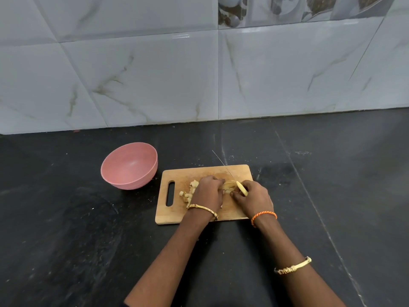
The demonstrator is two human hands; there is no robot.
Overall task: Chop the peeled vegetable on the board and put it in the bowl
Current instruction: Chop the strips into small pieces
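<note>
Chopping is partway: cut cubes [188, 194] lie left on the board [177, 214], while the left hand [209, 191] steadies the remaining vegetable [229, 186]. The right hand [252, 197] grips the knife [241, 188]; the bowl [129, 166] holds nothing.

On the board [174, 212], the left hand [209, 191] steadies the vegetable [229, 185]; the right hand [252, 197] apparently holds a yellow-handled knife [241, 188]; the bowl [129, 166] sits nearby.
</note>
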